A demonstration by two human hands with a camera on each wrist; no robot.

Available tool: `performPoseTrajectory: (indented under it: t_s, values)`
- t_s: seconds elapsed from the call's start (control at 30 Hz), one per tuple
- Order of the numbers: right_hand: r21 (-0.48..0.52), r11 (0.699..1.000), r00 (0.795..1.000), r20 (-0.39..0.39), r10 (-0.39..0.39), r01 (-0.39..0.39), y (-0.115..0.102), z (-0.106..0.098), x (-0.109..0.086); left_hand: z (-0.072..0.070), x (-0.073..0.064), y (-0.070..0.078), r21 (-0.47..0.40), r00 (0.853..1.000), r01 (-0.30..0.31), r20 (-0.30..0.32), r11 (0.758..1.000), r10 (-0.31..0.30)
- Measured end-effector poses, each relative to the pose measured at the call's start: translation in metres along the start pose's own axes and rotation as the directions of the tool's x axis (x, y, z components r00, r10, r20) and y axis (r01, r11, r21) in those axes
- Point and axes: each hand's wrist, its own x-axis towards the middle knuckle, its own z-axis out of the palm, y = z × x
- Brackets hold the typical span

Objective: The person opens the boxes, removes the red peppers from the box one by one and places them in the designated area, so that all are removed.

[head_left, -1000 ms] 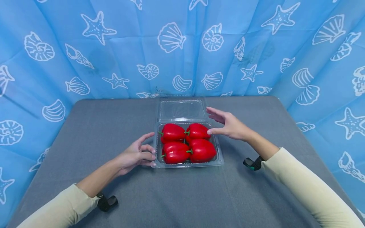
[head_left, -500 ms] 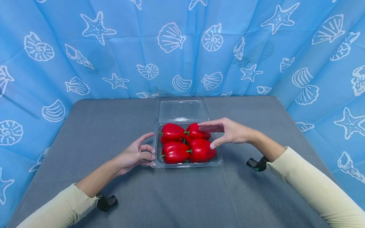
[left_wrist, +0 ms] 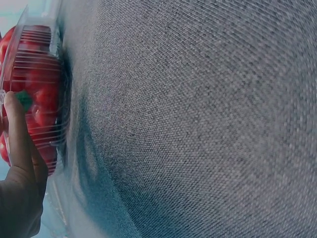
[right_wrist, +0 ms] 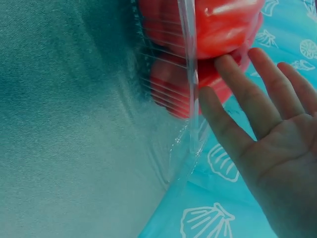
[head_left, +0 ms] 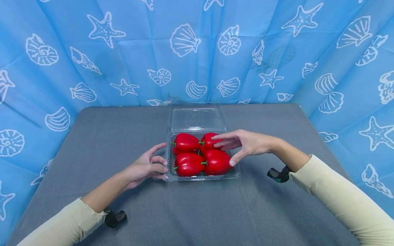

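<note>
A clear plastic clamshell box [head_left: 201, 178] holds several red bell peppers [head_left: 188, 164] with green stems. Its hinged lid [head_left: 197, 118] lies folded back, away from me. My left hand [head_left: 144, 169] rests its loosely bent fingertips along the box's left rim; in the left wrist view, the box's ribbed side [left_wrist: 37, 74] is right by the fingers. Over the right-hand peppers, my right hand [head_left: 250, 143] has its fingers spread, with the thumb at the near right pepper [head_left: 217, 162]. The right wrist view shows the fingers [right_wrist: 247, 94] extended at the rim and a pepper [right_wrist: 223, 25].
A grey cloth covers the table [head_left: 123, 119]. Behind it and along both sides hangs a blue curtain [head_left: 197, 68] with white seashell and starfish prints. Each wrist carries a dark strapped camera [head_left: 115, 218].
My right hand has moved from the box's back right corner toward me, its fingers now over the right-hand peppers. My left hand and the box have stayed put.
</note>
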Motion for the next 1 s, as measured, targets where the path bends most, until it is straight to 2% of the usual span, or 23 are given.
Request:
performPoseTrajectory:
  t_s: [0.17, 0.47, 0.7, 0.9, 1.0]
  values:
    - [-0.027, 0.999, 0.999, 0.026, 0.046, -0.045, -0.004, 0.001, 0.004, 0.001, 0.000, 0.000, 0.000, 1.000, 0.003, 0.001, 1.000, -0.003]
    - [-0.069, 0.990, 0.992, 0.019, 0.127, -0.125, -0.013, 0.002, 0.015, 0.001, 0.000, 0.002, 0.013, 1.000, 0.001, -0.010, 1.000, -0.001]
    - [-0.192, 0.974, 0.991, 0.027, 0.129, -0.121, -0.017, 0.011, 0.027, 0.002, -0.001, 0.002, -0.007, 1.000, 0.012, -0.005, 1.000, -0.012]
    - [-0.222, 0.966, 0.991, 0.010, 0.137, -0.131, -0.017, 0.015, 0.026, 0.002, -0.001, 0.001, -0.017, 1.000, 0.004, 0.008, 1.000, -0.004]
    - [-0.258, 0.960, 0.994, 0.003, 0.114, -0.109, -0.016, 0.017, 0.026, 0.001, -0.001, 0.001, -0.018, 1.000, -0.001, 0.012, 1.000, 0.002]
